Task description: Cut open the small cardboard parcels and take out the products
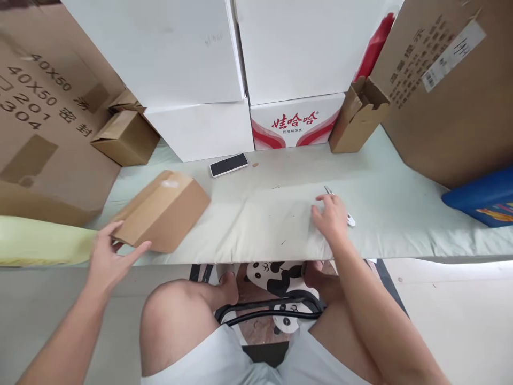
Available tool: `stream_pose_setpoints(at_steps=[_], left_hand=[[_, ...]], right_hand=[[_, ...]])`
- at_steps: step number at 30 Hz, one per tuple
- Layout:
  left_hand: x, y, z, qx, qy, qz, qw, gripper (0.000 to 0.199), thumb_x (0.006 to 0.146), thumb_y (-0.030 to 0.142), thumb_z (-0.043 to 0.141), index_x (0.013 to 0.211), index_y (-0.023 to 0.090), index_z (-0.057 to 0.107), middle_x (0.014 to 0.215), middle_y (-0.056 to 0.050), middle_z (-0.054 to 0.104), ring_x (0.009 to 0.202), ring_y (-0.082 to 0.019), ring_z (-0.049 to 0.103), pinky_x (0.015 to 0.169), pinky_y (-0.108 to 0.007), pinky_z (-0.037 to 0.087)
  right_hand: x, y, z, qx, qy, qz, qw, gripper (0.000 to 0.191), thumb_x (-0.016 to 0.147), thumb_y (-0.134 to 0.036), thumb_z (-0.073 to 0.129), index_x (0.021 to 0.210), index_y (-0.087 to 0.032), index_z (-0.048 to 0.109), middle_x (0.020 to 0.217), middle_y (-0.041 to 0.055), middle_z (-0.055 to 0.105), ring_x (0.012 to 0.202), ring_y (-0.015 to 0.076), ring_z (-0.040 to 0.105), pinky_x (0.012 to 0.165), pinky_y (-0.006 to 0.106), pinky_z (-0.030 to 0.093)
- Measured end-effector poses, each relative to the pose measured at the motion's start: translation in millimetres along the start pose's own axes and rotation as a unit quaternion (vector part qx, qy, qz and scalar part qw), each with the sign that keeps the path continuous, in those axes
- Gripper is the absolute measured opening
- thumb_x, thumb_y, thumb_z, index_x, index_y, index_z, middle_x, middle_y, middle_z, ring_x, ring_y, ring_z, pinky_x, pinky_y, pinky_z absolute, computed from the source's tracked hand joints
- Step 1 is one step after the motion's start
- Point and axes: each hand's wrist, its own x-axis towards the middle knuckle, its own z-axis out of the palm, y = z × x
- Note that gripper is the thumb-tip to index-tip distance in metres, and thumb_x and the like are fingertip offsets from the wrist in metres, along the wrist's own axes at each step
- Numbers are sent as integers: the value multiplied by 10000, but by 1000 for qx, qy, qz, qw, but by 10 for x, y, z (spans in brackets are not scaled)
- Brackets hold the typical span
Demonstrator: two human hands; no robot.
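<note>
My left hand (110, 254) grips the near-left end of a closed brown cardboard box (172, 214), thumb toward the front and fingers round the edge. The box sits tilted at an angle near the cloth's front edge, a shiny strip of tape on its top. Over on the right, my right hand (332, 216) rests low over a small cutter with a white handle (351, 220). Its metal tip shows beyond my fingers, and the middle is hidden beneath the hand. Thumb and index finger are apart with nothing visible between them.
A phone-like black slab with a white rim (229, 165) lies on the pale green cloth (264, 224). White cartons (216, 131) stack behind. An open brown box (355, 120) and large cartons (460, 96) flank right; a smaller box (128, 139) stands left. A blue item (476, 198) lies right.
</note>
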Motion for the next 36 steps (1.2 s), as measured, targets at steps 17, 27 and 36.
stream_pose_setpoints(at_steps=[17, 27, 36], left_hand=[[-219, 1226, 1194, -333, -233, 167, 898, 414, 897, 648, 612, 1060, 275, 687, 1363, -116, 566, 1517, -370, 324, 1144, -531, 420], [-376, 1424, 1333, -442, -223, 9, 869, 490, 791, 294, 619, 1269, 322, 515, 1402, -40, 532, 1221, -277, 556, 1005, -413, 491], [-310, 1474, 1345, -475, -205, -47, 854, 439, 671, 251, 687, 1099, 290, 593, 1374, -23, 551, 1296, -291, 507, 1037, -386, 456]], right_hand=[[188, -118, -291, 301, 31, 282, 910, 570, 776, -152, 557, 1327, -297, 535, 925, -1, 628, 688, 145, 622, 720, 348, 569], [141, -1161, -858, 653, 77, 80, 749, 416, 642, -110, 625, 988, -321, 715, 743, -48, 656, 708, 116, 688, 595, 228, 554], [15, -1379, -639, 527, 8, 9, 850, 252, 887, -460, 626, 807, -223, 656, 487, -49, 448, 425, 87, 391, 430, 245, 275]])
